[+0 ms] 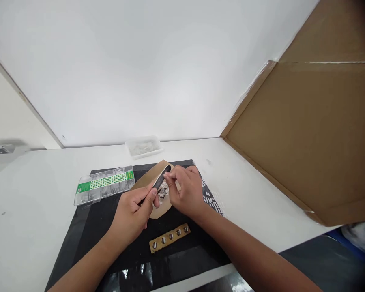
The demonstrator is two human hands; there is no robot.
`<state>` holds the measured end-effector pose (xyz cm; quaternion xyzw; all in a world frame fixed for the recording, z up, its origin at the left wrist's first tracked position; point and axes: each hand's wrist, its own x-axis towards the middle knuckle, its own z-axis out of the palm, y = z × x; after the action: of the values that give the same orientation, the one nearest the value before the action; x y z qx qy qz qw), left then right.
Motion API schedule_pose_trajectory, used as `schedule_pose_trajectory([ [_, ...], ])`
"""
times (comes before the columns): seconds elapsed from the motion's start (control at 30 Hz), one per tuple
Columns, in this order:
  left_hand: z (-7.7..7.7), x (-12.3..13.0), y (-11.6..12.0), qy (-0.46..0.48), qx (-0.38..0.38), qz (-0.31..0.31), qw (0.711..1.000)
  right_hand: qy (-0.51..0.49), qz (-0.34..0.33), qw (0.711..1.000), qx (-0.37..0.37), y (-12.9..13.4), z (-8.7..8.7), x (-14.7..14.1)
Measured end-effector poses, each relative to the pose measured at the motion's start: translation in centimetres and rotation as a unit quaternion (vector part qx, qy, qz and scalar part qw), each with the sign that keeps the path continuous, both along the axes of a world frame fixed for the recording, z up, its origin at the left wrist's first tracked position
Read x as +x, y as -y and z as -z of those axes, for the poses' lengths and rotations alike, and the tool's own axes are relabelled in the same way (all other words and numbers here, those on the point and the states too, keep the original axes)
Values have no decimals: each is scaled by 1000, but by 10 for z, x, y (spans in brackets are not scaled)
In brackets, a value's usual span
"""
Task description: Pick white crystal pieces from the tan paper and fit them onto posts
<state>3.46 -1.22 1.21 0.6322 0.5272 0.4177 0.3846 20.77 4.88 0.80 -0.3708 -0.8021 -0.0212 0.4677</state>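
**Stick in Hand, Work Seemingly Midway**

The left hand is closed around the lower part of a black stick, thumb on top and fingers curled beneath, with the tip pointing toward 1 o'clock. At that tip, the right hand has its thumb and forefinger drawn together in a pinch; whether a small piece sits between them cannot be told.

Under the stick, as the head view shows it, lies a tan tray with pale and dark flakes in it. The tray rests on a black mat, itself on a white desk.

Taking the hands as the centre, a gold strip lies at 6 o'clock, bearing five shiny studs. A clear box with a green label is at 9 o'clock, a white tub of pale contents at 11 o'clock. Loose white bits spread around 4 o'clock, and a cardboard panel stands at 2 o'clock.

The work looks under way rather than finished: the stick is in use or close to it, and the five studs already sit along the strip. Which pieces are done and how many are left cannot be judged.
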Motion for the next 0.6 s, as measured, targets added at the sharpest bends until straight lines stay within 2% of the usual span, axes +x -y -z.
schedule_pose_trajectory([
  [0.1,1,0,0,-6,4,1,1000,3,-8,1000,-9,-1,0,1],
  [0.2,0,1,0,-25,23,-2,999,-13,17,1000,-11,-1,0,0],
  [0.33,-2,1,1,-47,56,-10,997,-6,-10,1000,-21,0,-1,-1],
  [0.43,-3,1,2,-54,69,-12,996,-19,14,999,-29,-1,-2,-1],
  [0.53,-3,1,2,-56,79,-11,995,-12,-4,999,-42,0,-3,0],
  [0.6,-3,1,2,-55,76,-7,996,-22,10,999,-40,0,-3,1],
])
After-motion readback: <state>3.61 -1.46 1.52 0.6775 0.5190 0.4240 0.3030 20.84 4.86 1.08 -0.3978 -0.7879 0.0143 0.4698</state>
